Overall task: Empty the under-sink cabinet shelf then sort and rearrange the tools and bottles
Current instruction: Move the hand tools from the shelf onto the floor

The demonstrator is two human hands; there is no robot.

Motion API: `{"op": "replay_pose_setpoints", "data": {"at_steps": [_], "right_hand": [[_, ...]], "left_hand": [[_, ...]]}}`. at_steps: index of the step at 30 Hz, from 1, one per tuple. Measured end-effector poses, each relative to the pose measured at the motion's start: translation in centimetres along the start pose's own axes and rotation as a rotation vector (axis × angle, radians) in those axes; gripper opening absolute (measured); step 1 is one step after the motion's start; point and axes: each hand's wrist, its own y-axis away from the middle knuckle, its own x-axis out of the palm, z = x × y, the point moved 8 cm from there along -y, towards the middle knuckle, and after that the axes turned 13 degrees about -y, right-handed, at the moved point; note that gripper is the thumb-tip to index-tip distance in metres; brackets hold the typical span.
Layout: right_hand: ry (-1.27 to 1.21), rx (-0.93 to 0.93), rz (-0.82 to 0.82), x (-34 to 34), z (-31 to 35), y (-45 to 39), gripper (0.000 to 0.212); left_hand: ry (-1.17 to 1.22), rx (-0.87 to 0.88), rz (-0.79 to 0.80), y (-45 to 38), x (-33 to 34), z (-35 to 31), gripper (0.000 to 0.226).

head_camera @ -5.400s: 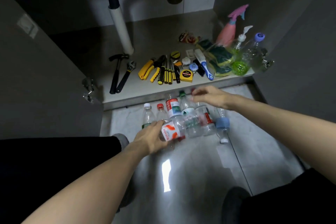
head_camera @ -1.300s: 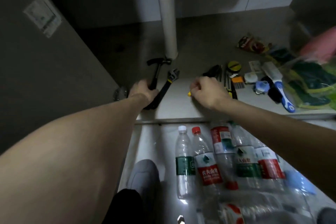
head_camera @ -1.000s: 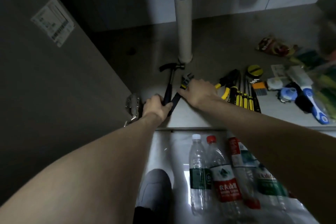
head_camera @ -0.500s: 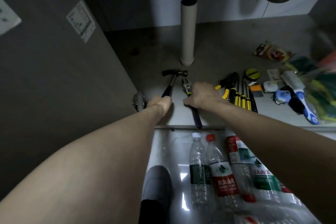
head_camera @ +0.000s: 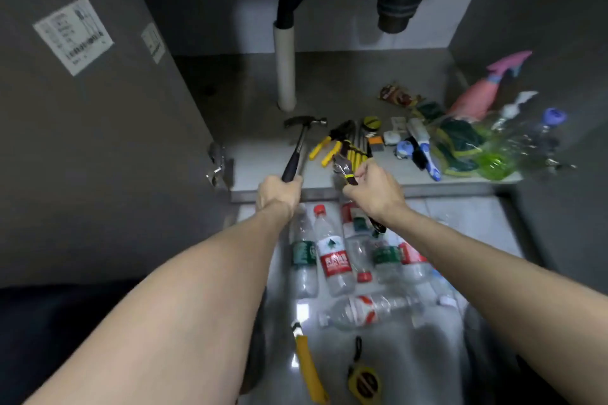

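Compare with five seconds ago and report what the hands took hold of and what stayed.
The left hand left the bottles and now grips the hammer; the right hand grips the wrench, lifted toward the shelf edge. Pliers and spray bottles stayed on the shelf.

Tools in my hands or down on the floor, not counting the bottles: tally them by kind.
Hammer, left hand: 1
Wrench, right hand: 1
Tape measure, on floor: 1
Yellow-handled tool, on floor: 1
Total: 4
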Motion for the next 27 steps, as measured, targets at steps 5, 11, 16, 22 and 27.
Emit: {"op": "replay_pose_setpoints", "data": {"at_steps": [5, 11, 16, 22, 27], "right_hand": [[-0.098, 0.207, -0.049, -3.4, -7.5, 8.2, 0.037], [-0.125, 0.402, -0.079, -4.4, -15.4, 17.5, 0.037], [-0.165, 0.619, -0.061, -3.3, -22.2, 24.9, 0.041], [-0.308, 0.891, -0.173, -2.4, -28.4, 31.0, 0.027], [-0.353, 0.904, -0.286, -4.0, -28.9, 30.8, 0.019]], "left_hand": [[-0.017, 0.061, 0.059, 9.0, 3.0, 3.8, 0.04], [-0.067, 0.146, 0.152, 17.1, 6.4, 8.3, 0.034], [-0.167, 0.203, 0.254, 22.6, 9.4, 12.1, 0.037], [-0.388, 0.322, 0.441, 25.9, 13.0, 13.8, 0.012], [-0.536, 0.304, 0.546, 25.9, 14.7, 15.1, 0.035]]}}
